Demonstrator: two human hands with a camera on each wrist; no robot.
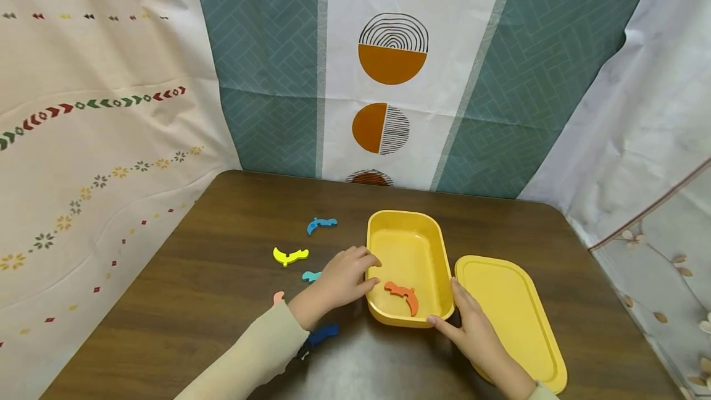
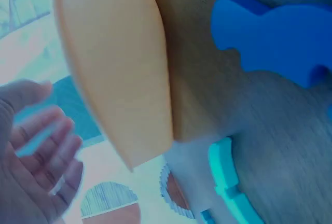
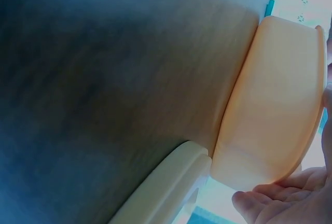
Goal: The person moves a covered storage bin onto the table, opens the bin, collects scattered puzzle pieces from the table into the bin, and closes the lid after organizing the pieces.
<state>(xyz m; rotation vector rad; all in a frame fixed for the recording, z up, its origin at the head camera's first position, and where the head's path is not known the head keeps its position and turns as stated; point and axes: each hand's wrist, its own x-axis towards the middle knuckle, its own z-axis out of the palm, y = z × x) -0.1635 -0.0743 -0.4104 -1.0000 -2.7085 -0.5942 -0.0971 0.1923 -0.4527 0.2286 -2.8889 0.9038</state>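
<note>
A yellow plastic container [image 1: 402,245] stands on the table with an orange curved, notched piece [image 1: 402,297] lying inside near its front end. My left hand [image 1: 344,273] is over the container's left rim, fingers loosely bent and apart; the left wrist view shows nothing in its palm. At the front right corner my right hand [image 1: 472,323] holds the container, thumb at the front rim and fingers along the right wall. Left of the container lie similar pieces: a blue one [image 1: 321,225], a yellow one [image 1: 291,256] and a turquoise one [image 1: 310,276], which my left hand partly covers.
A yellow lid [image 1: 508,313] lies right of the container, partly under my right forearm. Near my left sleeve are a pink piece [image 1: 278,297], a dark blue piece [image 2: 275,37] and a black piece [image 1: 302,354], partly hidden. Patterned cloth [image 1: 266,79] hangs behind the brown table [image 1: 222,252].
</note>
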